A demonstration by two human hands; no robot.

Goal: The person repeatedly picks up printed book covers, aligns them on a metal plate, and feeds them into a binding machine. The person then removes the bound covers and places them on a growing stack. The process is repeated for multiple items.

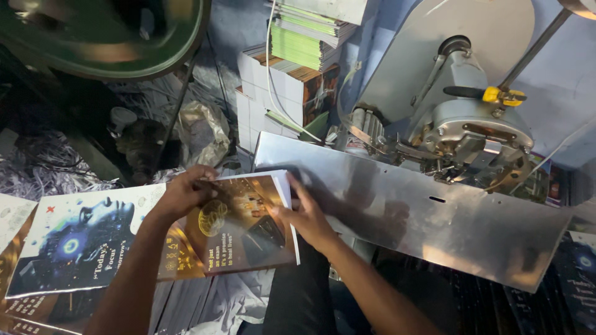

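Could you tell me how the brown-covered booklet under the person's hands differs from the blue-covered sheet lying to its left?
The brown booklet is folded, with both the left hand and right hand on it; the blue sheet lies open, flat and untouched. The booklet's cover is brown and gold, the sheet's blue. Both are glossy printed covers.

I see no packages, signs or screens, only printed covers. My hands hold a brown-and-gold booklet [245, 223] against the metal plate's left end; a blue-and-white cover sheet [74, 239] lies left of it, and stacked booklets [292, 80] stand behind.
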